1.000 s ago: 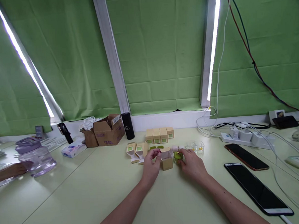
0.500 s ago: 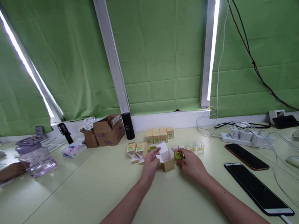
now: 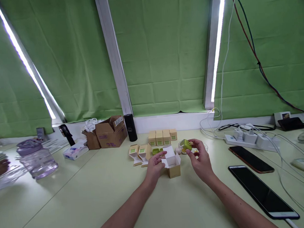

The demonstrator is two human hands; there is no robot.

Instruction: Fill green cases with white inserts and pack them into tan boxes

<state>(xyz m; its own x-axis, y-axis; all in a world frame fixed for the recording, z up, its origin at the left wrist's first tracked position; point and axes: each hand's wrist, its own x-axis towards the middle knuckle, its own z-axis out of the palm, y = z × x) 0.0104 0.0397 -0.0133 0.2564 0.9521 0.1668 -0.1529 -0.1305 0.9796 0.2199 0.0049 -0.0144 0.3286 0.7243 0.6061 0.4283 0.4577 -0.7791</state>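
A small open cardboard box (image 3: 174, 171) with a white inside stands on the table, its flaps up. My left hand (image 3: 154, 167) pinches the box's raised flap at its left side. Just right of the box and raised above the table, my right hand (image 3: 201, 160) holds a small green candle-like piece (image 3: 186, 145), tilted, between thumb and fingers. Glass shows around the piece, but its exact outline is unclear. Clear glass cups behind the right hand are partly hidden by it. More green pieces (image 3: 156, 151) lie behind the box.
Two open-ended small boxes (image 3: 144, 155) lie left of the hands, and several closed ones (image 3: 159, 138) stand behind. A black cylinder (image 3: 130, 128), brown carton (image 3: 111, 133) and purple jug (image 3: 37, 161) are leftward. Phones (image 3: 263, 191) and a power strip (image 3: 251, 142) sit right.
My right hand has lifted the green piece up and away from the box, tilting it. The small box has shifted slightly right and nearer, with my left hand still at its flap.
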